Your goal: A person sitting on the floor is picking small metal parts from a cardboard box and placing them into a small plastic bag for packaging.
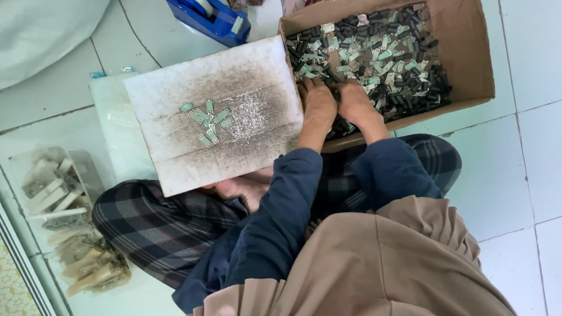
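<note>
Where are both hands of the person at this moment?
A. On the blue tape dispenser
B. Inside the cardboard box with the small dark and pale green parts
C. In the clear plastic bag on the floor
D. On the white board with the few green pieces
B: the left hand and the right hand are side by side in the pile of small parts inside the cardboard box.

Fingertips of left hand (320, 101) and right hand (357, 101) buried among small parts (378, 50) in cardboard box (474, 45), grip unreadable, parts too small to identify, tape dispenser (206, 13) cut off by top edge, bag contents (72, 214) blurred behind plastic
</note>
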